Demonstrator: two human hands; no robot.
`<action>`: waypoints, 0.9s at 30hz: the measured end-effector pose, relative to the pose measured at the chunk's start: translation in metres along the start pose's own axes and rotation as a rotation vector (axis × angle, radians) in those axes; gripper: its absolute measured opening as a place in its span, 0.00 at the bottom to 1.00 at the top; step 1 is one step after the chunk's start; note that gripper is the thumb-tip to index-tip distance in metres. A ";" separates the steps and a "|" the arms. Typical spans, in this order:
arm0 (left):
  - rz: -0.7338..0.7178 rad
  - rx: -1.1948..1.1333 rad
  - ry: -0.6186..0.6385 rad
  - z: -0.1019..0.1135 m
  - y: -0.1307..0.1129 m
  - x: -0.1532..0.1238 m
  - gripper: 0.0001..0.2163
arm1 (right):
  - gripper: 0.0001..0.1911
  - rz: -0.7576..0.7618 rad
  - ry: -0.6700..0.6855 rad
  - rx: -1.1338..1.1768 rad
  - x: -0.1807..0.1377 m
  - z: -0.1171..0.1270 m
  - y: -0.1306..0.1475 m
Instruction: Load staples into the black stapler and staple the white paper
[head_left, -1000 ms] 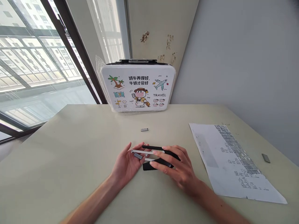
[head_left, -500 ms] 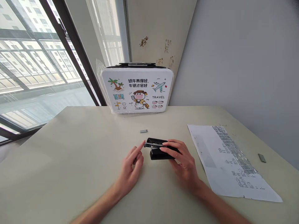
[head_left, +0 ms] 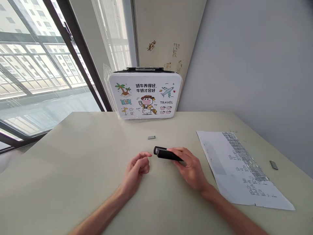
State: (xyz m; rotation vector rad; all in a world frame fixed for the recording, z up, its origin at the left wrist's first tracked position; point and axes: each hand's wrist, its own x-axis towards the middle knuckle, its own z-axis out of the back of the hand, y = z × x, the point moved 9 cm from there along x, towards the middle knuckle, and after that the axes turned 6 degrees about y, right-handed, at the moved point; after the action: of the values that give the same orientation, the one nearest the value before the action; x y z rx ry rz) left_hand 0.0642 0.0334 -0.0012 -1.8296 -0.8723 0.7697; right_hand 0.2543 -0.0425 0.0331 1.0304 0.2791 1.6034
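Note:
My right hand is closed around a black stapler held above the table, its front end pointing left. The stapler's two halves lie folded close together, and its rear is hidden by my fingers. Just left of its tip is my left hand, apart from it. The index finger reaches toward the stapler, while the other fingers are curled in with the thumb against them; I see nothing in that hand. Beyond the stapler, a small grey strip of staples lies on the table.
A white printed case in clear plastic stands at the table's back. On the right lies a paper sheet with rows of staples along one side. Farther right rests another small grey strip. Walls and a window border the pale table.
The stapler was opened out with its inner metal rail showing and my left index finger touching the rail's end. Now its halves are folded together, and my left finger has drawn back and bent.

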 end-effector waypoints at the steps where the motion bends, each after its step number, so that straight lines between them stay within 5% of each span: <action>1: 0.018 -0.143 -0.002 0.000 0.001 0.001 0.07 | 0.19 -0.047 0.026 0.027 0.004 -0.003 -0.006; 6: 0.102 -0.592 -0.039 -0.002 0.009 -0.001 0.05 | 0.19 -0.127 0.155 0.069 0.038 -0.024 -0.024; 14: 0.214 -0.669 -0.086 0.002 0.025 -0.002 0.19 | 0.20 -0.057 0.232 0.018 0.086 -0.042 -0.020; 18: 0.183 -0.666 -0.016 -0.005 0.021 0.000 0.23 | 0.18 0.060 0.113 -0.087 0.068 -0.030 0.027; 21: 0.201 -0.635 0.025 -0.010 0.021 -0.003 0.24 | 0.15 0.198 0.225 -0.177 0.040 -0.047 0.066; 27: 0.233 -0.528 0.110 -0.019 0.022 -0.008 0.24 | 0.03 0.134 0.238 -0.207 0.014 -0.057 0.077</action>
State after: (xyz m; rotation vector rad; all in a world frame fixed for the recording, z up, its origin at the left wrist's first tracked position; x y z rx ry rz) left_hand 0.0805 0.0109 -0.0131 -2.4496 -0.8531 0.6059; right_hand 0.1606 -0.0352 0.0572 0.7132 0.2020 1.8373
